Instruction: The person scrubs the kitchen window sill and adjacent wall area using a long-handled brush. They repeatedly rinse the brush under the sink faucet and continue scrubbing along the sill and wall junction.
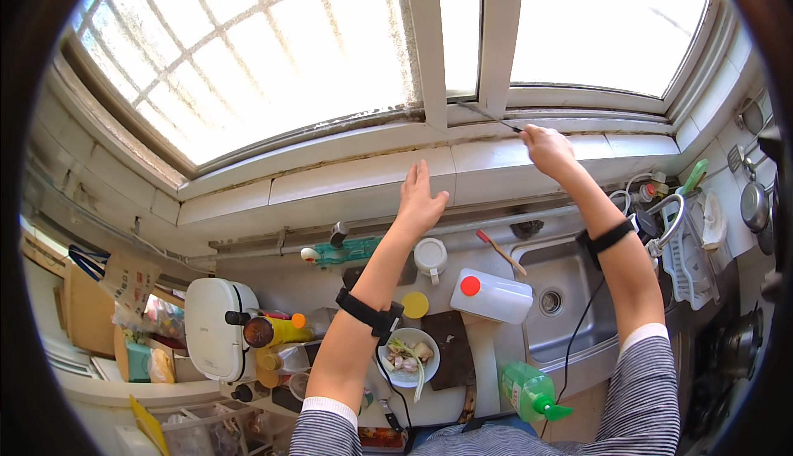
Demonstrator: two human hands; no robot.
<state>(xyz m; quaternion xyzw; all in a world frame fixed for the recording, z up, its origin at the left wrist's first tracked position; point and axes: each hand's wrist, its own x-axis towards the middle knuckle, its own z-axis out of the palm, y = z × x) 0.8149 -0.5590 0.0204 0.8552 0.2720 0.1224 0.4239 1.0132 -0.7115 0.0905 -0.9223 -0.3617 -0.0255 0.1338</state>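
My right hand (548, 151) grips the dark handle of a thin, long tool (495, 119). Its far end reaches the lower window track near the upright frame post (428, 41); I cannot tell exactly what kind of tool it is. My left hand (421, 199) holds nothing. Its fingers point up, with the thumb held apart, in front of the white tiled windowsill (365, 174). Sliding window panes (595, 28) stand behind the sill, and a rusty security grille (260, 7) shows through the left opening.
Under my arms, the counter holds a white jug with a red cap (492, 296), a wooden-handled brush (502, 251), a bowl of garlic and scallion (409, 357), a cleaver (443, 350) and a green soap bottle (530, 392). A steel sink (573, 344) and dish rack (684, 270) are at right.
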